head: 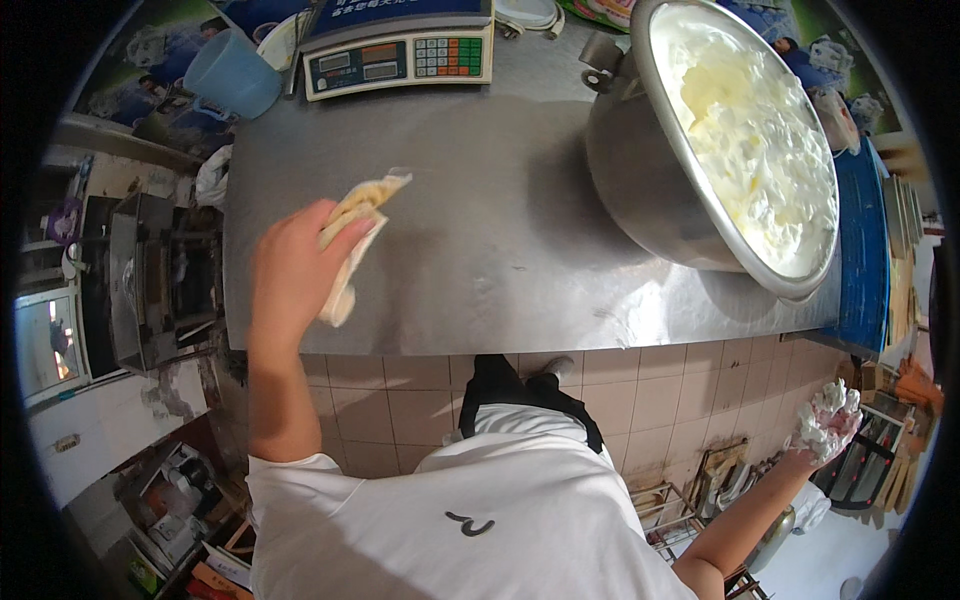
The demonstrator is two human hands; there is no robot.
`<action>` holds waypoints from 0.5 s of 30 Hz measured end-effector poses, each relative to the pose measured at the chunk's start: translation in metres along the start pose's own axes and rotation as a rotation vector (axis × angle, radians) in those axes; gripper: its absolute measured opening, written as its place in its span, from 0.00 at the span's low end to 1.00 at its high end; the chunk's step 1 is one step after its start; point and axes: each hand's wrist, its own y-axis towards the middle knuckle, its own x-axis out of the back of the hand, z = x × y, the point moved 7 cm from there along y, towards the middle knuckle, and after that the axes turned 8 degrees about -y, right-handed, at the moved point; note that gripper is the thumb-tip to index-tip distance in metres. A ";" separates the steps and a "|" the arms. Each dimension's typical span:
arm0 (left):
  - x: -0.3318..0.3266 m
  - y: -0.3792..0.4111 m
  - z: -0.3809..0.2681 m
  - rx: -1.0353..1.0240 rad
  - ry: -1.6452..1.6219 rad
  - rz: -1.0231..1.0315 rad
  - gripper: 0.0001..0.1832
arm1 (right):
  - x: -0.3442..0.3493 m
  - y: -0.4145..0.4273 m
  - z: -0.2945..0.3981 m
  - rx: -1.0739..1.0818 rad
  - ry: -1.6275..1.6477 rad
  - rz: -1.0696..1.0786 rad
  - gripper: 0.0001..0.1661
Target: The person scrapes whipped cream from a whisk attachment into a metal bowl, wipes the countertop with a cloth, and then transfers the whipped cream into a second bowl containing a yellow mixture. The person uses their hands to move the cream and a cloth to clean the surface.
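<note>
My left hand [296, 259] grips a folded, cream-coloured cloth [352, 217] at the left of the stainless steel table [465, 217]. Its loose end points away from me, just over the metal top. My right hand [825, 424] is out to the right, past the table's front edge, above the floor. Thick white cream coats its palm and fingers, and I see no tool in it. On the right of the table a big steel mixing bowl [652, 187] leans towards the right. Whipped white cream [750, 142] with yellowish patches fills it nearly to the rim.
An electronic scale [397, 60] stands at the back of the table, with a light blue plastic jug [234, 75] to its left. Blue crates [862, 247] are stacked beside the table's right end. Wire racks [667, 510] stand on the tiled floor near my right arm.
</note>
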 end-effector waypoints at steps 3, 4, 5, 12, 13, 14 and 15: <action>-0.036 0.009 0.025 0.087 0.008 0.158 0.18 | 0.000 0.002 -0.001 0.004 0.029 0.021 0.24; -0.050 0.012 0.039 0.088 -0.158 0.151 0.18 | 0.001 0.002 0.000 0.007 0.035 0.023 0.24; -0.066 0.015 0.055 0.091 -0.322 0.145 0.18 | -0.004 0.002 0.002 0.051 0.021 0.023 0.24; -0.075 0.006 0.062 0.169 -0.668 0.295 0.14 | 0.003 -0.005 0.004 0.028 -0.001 -0.071 0.22; -0.073 0.004 0.058 0.151 -0.714 0.292 0.13 | 0.006 -0.006 0.003 0.005 0.000 -0.103 0.22; -0.071 0.003 0.054 0.132 -0.761 0.289 0.13 | 0.008 -0.007 0.002 0.007 -0.005 -0.107 0.21; -0.068 0.002 0.051 0.112 -0.807 0.284 0.12 | 0.003 -0.007 0.002 0.011 -0.008 -0.110 0.21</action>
